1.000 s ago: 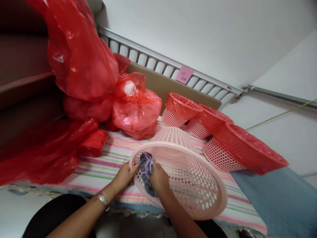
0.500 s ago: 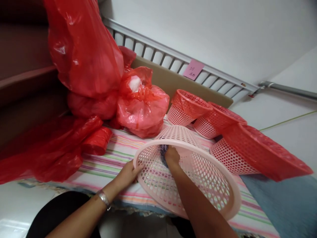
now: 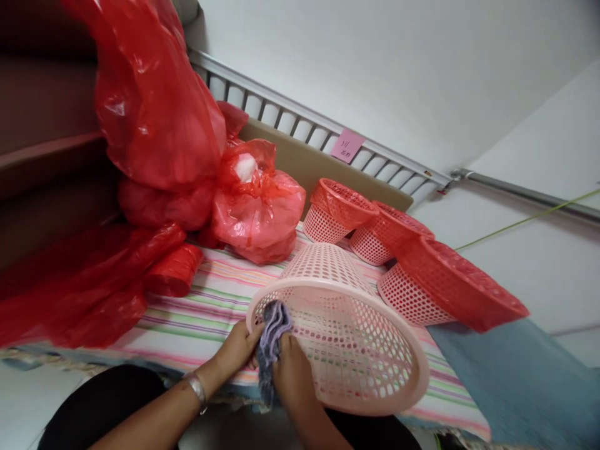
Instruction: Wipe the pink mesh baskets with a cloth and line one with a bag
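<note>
Pale pink plastic with holes all over: one round mesh basket (image 3: 360,340) is lying on its side on a striped cloth (image 3: 206,319), mouth facing the person. Left hand (image 3: 239,347) is gripping its rim, while the right hand (image 3: 293,369) is closed around one crumpled, ruffly grey-and-purple rag (image 3: 272,334) right by that edge. Further back sit three pink mesh baskets (image 3: 328,219) with shiny red plastic liners, plus one red plastic roll (image 3: 173,270) off left.

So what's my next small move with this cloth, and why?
Probably run the cloth along the rim and inward: your right hand has it bunched there, beside your left hand, which seems to hold the rim, and the basket lies tipped, open toward you.
</note>
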### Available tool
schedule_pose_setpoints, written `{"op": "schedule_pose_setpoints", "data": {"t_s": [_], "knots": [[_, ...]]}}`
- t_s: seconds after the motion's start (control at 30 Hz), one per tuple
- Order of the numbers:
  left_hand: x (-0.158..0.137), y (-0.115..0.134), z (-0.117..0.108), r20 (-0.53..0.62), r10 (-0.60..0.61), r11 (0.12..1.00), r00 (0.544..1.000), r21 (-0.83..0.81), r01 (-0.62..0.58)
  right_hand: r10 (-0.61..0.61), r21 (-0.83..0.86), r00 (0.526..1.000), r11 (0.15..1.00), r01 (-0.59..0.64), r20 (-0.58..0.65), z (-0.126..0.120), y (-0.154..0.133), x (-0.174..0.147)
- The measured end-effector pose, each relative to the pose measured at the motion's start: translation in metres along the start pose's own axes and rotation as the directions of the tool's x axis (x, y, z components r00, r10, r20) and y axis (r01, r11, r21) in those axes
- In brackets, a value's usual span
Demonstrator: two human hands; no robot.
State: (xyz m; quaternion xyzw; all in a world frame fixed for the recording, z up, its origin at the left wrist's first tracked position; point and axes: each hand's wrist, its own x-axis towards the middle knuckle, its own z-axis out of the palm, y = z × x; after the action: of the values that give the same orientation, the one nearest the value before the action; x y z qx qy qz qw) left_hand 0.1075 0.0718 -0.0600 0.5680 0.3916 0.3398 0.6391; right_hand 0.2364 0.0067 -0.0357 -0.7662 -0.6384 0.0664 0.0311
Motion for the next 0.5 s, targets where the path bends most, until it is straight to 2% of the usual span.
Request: {"op": "schedule_pose_setpoints", "data": {"t_s": [0.07, 0.1, 0.17, 0.23, 0.37, 0.5], "knots": [[-0.001, 0.001, 0.0, -0.04, 0.118, 0.993, 0.992, 0.026, -0.117, -0.022, 0.03, 0.999, 0.999, 0.021, 0.042, 0.0, -0.001, -0.014], [-0.001, 0.001, 0.0, -0.041, 0.12, 0.992, 0.992, 0.032, -0.119, -0.021, 0.026, 0.998, 0.999, 0.02, 0.055, -0.002, 0.0, -0.015], [0.0, 0.0, -0.001, -0.015, 0.014, 1.0, 1.0, 0.024, -0.013, -0.005, -0.007, 0.998, 1.0, 0.006, 0.064, -0.007, 0.002, -0.004], [0.001, 0.001, -0.002, -0.002, -0.067, 0.998, 0.998, 0.01, 0.067, 0.027, -0.057, 0.999, 0.998, -0.025, 0.039, -0.013, 0.005, 0.019], [0.005, 0.011, -0.012, -0.055, 0.003, 0.999, 0.999, 0.042, -0.001, 0.135, -0.127, 0.991, 0.982, -0.136, -0.023, -0.024, 0.019, 0.079], [0.008, 0.022, -0.022, -0.056, 0.037, 0.995, 0.998, 0.097, -0.031, 0.253, -0.15, 0.967, 0.955, -0.257, -0.04, -0.03, 0.041, 0.131]]}}
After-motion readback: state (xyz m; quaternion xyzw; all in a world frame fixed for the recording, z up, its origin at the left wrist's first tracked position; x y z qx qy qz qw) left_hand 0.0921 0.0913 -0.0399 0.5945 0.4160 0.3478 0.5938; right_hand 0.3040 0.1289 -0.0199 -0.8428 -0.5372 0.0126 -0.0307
